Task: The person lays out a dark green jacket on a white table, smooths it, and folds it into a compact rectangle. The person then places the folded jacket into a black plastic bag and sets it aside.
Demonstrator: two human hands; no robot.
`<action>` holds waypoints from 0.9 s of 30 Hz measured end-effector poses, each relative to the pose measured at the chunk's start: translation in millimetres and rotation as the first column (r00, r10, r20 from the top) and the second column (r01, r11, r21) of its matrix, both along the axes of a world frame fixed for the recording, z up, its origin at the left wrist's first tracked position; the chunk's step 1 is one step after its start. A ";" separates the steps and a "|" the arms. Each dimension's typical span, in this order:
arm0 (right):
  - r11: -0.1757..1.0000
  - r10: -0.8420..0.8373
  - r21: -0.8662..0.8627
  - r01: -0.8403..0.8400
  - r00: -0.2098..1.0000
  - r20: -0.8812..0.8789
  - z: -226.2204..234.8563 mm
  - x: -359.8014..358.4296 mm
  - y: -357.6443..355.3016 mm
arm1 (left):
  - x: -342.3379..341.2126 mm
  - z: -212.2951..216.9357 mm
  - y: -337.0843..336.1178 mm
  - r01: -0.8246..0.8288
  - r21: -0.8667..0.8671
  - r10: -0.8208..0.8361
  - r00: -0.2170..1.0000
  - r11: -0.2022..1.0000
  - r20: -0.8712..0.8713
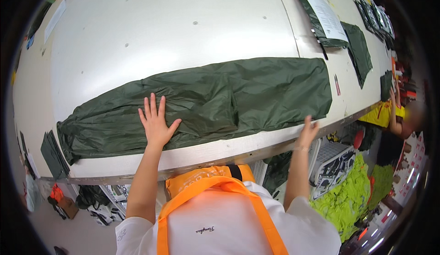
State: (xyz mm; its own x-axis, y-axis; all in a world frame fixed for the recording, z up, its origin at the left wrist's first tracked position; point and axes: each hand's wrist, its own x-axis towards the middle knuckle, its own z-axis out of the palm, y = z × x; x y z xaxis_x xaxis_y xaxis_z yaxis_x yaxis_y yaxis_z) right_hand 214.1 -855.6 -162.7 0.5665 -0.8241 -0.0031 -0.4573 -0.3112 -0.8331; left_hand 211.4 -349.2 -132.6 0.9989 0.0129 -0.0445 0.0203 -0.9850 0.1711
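Note:
A long folded garment of thin, dark green, wrinkled fabric (275,83) lies across the near side of the white table; which garment it is cannot be told. On its left half my left hand (156,123) rests palm down, with the fingers spread. My right hand (307,133) is by the garment's lower right corner, over the table's front edge. Its fingers are somewhat apart, slightly blurred, and nothing shows in them. Whether it touches the fabric I cannot tell.
Right of the garment lies a small slim red tool (337,85). Farther right are a green bundle with a printed sheet (323,12) and folded green pieces (358,53). More folded green fabric (54,155) sits at the left edge. A person in yellow (380,115) stands at far right.

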 end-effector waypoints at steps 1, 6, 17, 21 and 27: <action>0.946 -0.027 0.321 0.043 0.998 -0.054 2.6 -25.0 23.4 | 1.3 -1.9 -0.8 0.000 0.001 0.000 1.000 1.000 0.003; 0.635 0.077 0.769 -0.071 0.997 0.028 50.1 -23.3 136.2 | 0.5 -2.7 -2.4 0.042 0.035 -0.043 0.998 0.999 0.039; 0.479 -0.144 0.793 -0.376 0.858 0.493 62.2 61.0 130.3 | -14.7 -21.1 22.5 0.018 -0.050 -0.014 0.996 0.999 0.091; 0.419 0.037 0.604 -0.678 0.678 0.734 182.7 96.0 193.5 | -15.2 -6.9 12.6 -0.013 -0.295 0.056 0.989 0.956 0.138; 0.260 0.917 -0.744 -0.615 -0.085 0.390 302.4 71.7 499.1 | -9.1 -36.1 36.1 0.142 -0.898 0.500 0.861 -0.416 -0.095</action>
